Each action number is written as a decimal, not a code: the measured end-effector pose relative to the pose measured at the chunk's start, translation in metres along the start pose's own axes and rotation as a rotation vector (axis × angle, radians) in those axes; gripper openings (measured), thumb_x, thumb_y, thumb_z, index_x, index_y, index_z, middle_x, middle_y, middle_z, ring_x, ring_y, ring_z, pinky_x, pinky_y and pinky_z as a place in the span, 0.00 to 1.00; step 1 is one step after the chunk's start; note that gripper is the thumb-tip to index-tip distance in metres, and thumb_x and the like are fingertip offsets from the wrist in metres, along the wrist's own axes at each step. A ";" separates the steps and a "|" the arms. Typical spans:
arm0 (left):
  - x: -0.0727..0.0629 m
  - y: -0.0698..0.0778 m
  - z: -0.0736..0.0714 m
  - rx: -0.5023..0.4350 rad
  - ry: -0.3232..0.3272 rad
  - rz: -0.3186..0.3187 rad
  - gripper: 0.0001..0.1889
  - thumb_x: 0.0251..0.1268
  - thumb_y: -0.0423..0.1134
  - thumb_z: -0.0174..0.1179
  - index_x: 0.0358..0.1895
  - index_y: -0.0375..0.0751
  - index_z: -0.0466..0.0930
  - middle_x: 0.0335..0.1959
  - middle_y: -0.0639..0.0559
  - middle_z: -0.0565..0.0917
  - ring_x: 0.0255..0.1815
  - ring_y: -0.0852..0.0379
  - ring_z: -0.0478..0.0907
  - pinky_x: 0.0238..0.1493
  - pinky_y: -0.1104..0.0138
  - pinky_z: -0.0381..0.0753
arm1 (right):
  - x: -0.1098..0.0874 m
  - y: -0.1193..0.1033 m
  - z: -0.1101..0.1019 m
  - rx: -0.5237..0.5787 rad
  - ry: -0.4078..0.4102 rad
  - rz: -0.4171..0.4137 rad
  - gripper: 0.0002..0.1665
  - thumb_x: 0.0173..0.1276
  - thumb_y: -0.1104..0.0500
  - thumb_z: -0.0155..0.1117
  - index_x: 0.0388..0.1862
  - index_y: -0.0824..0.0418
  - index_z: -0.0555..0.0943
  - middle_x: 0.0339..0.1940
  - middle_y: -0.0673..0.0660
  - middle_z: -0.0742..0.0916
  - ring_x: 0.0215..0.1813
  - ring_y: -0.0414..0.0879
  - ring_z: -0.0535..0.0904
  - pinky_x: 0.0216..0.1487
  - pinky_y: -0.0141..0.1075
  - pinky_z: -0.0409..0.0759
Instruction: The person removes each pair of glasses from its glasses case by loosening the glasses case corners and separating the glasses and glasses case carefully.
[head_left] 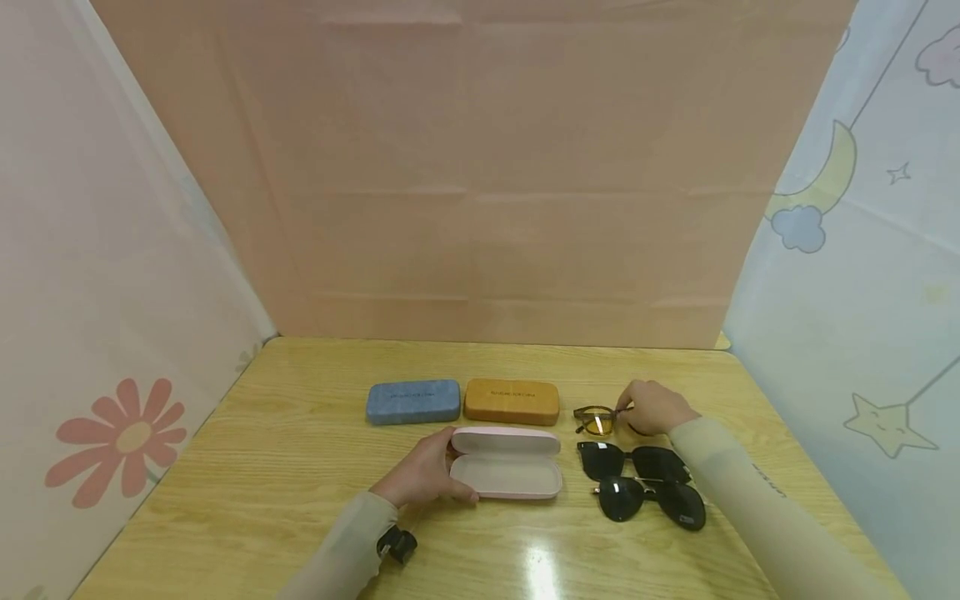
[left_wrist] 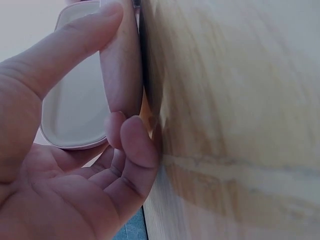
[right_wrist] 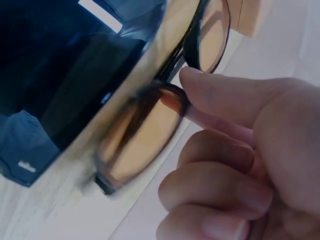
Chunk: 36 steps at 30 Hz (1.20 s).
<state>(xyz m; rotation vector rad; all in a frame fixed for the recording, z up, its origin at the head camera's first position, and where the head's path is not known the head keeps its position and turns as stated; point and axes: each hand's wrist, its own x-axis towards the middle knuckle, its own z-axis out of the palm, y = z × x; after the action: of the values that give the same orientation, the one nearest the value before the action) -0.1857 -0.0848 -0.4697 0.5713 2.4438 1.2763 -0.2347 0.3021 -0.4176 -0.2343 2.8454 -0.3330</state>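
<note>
My left hand (head_left: 425, 473) grips the left end of a pale pink glasses case (head_left: 507, 478), whose lid stands raised over its light lining. In the left wrist view the thumb lies on the case's edge (left_wrist: 121, 75) and the fingers curl beneath. At the right, my right hand (head_left: 654, 406) pinches dark-framed glasses with amber lenses (head_left: 599, 423) between thumb and index finger, near the bridge in the right wrist view. Its other fingers (right_wrist: 215, 187) are curled in. Just nearer than these glasses lie dark sunglasses (head_left: 602, 461) and a second dark pair (head_left: 621, 500).
Behind the pink case, a blue glasses case (head_left: 414, 402) and an orange glasses case (head_left: 512, 402) lie closed side by side. The wooden table (head_left: 292, 467) meets a plain backdrop (head_left: 480, 208) at its far edge. Patterned cloth walls flank both sides.
</note>
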 end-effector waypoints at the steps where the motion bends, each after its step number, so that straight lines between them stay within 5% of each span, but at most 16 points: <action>1: 0.000 0.000 0.000 0.001 -0.001 0.000 0.44 0.38 0.42 0.84 0.62 0.36 0.71 0.52 0.47 0.80 0.54 0.49 0.77 0.60 0.51 0.76 | 0.000 0.001 0.000 -0.002 -0.002 0.002 0.11 0.68 0.59 0.66 0.46 0.60 0.89 0.51 0.65 0.87 0.49 0.59 0.83 0.41 0.54 0.80; 19: 0.002 -0.003 0.000 0.004 -0.011 0.016 0.42 0.40 0.43 0.84 0.61 0.37 0.71 0.51 0.48 0.80 0.53 0.50 0.77 0.58 0.52 0.76 | 0.001 0.008 0.004 -0.023 0.041 -0.018 0.15 0.60 0.58 0.74 0.46 0.61 0.87 0.51 0.66 0.86 0.46 0.59 0.83 0.39 0.53 0.81; 22: 0.003 -0.004 -0.001 0.010 -0.011 0.021 0.42 0.40 0.43 0.84 0.60 0.38 0.71 0.51 0.49 0.80 0.53 0.51 0.77 0.58 0.53 0.76 | 0.000 0.002 0.005 -0.037 0.084 -0.052 0.20 0.60 0.58 0.75 0.50 0.63 0.85 0.43 0.62 0.87 0.39 0.53 0.82 0.35 0.48 0.80; 27: 0.006 -0.009 -0.001 0.022 -0.011 0.023 0.42 0.39 0.45 0.84 0.60 0.39 0.72 0.51 0.51 0.80 0.53 0.52 0.77 0.57 0.53 0.77 | -0.004 -0.026 0.007 0.154 0.168 -0.158 0.16 0.69 0.55 0.67 0.50 0.63 0.85 0.22 0.53 0.82 0.21 0.44 0.73 0.24 0.38 0.73; 33: 0.007 -0.010 0.001 0.002 -0.022 0.022 0.42 0.39 0.45 0.84 0.60 0.40 0.72 0.52 0.52 0.80 0.54 0.52 0.77 0.58 0.53 0.76 | -0.016 -0.063 0.023 0.432 0.055 -0.241 0.24 0.76 0.43 0.57 0.54 0.59 0.85 0.41 0.58 0.88 0.26 0.46 0.80 0.24 0.38 0.77; 36: 0.007 -0.009 0.001 -0.003 -0.026 0.019 0.42 0.39 0.45 0.84 0.61 0.41 0.72 0.53 0.52 0.80 0.54 0.51 0.77 0.58 0.52 0.76 | -0.019 -0.072 0.036 0.493 -0.035 -0.253 0.27 0.77 0.40 0.53 0.57 0.59 0.84 0.37 0.60 0.88 0.22 0.45 0.78 0.18 0.39 0.76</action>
<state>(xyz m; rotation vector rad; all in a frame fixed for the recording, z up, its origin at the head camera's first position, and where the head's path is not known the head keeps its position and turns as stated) -0.1930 -0.0853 -0.4790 0.6075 2.4208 1.2718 -0.1974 0.2295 -0.4286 -0.4871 2.5941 -1.0462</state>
